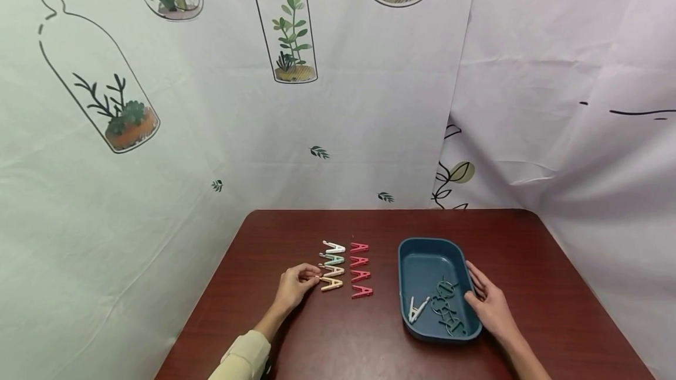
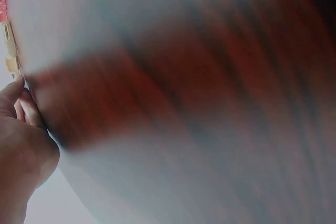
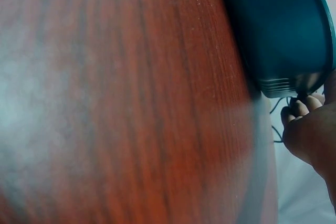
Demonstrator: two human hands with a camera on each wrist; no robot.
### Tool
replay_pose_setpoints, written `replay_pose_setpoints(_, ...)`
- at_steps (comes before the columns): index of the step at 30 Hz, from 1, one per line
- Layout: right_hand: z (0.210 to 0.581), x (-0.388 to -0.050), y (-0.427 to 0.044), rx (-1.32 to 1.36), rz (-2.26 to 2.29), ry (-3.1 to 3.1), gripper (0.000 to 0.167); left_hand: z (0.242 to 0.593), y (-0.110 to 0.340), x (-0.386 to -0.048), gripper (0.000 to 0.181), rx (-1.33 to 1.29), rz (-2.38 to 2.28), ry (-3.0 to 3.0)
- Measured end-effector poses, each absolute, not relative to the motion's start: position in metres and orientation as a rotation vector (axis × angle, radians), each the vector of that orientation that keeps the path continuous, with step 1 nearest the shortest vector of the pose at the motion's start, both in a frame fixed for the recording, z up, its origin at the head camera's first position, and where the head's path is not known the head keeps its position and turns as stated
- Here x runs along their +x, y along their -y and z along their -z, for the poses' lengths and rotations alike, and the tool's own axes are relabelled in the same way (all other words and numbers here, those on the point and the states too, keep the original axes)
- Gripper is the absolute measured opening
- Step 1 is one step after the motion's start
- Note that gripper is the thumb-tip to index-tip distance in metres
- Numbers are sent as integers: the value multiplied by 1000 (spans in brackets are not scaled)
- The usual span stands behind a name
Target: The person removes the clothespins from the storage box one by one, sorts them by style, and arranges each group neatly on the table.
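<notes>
Beside the left column of pegs, my left hand (image 1: pixel 297 287) pinches the tail end of a pale yellow clothespin (image 1: pixel 331 284) between thumb and fingertips. The same clothespin (image 2: pixel 9 39) shows at the edge of the left wrist view. Behind it lie a cream clothespin (image 1: pixel 333 270), a mint one (image 1: pixel 333 258) and a white one (image 1: pixel 335 247). To their right runs a column of several red clothespins (image 1: pixel 361 275). My right hand (image 1: pixel 490 304) grips the right wall of a blue bin (image 1: pixel 405 286), thumb at the rim, fingers along the outside.
Inside the bin lie a whitish clothespin (image 1: pixel 418 310) and several dark green pieces with ring shapes (image 1: pixel 446 306). The reddish-brown table (image 1: pixel 364 345) ends at a back edge before a printed white curtain (image 1: pixel 343 116).
</notes>
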State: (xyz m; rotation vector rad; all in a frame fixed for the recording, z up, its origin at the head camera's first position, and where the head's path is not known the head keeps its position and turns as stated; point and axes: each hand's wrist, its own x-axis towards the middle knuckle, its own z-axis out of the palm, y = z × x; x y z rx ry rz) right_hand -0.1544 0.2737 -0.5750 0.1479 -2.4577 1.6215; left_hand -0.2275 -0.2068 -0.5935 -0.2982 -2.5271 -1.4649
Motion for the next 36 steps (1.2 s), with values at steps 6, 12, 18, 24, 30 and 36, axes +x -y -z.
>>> replay_pose_setpoints(6, 575, -155, -273, 145, -1604, 2451, 71, 593, 206, -228, 18, -263, 1426, 2564)
replay_pose_setpoints(12, 576, -154, -273, 162, -1611, 2420, 71, 594, 207, -229, 19, -235, 1509, 2519)
replay_pose_setpoints(18, 576, -154, -272, 143, -1598, 2441, 71, 593, 212, -229, 22, -219, 1623, 2455)
replay_pose_setpoints(24, 575, -154, -272, 124, -1594, 2462, 71, 590, 224, -230, 21, -112, 1593, 2455)
replay_pose_setpoints(30, 575, -154, -272, 118, -1595, 2469, 72, 581, 236, -233, 20, 118, 1460, 2454)
replay_pose_setpoints(36, 576, -155, -273, 112, -1597, 2479, 72, 568, 236, -236, 41, 231, 1530, 2397)
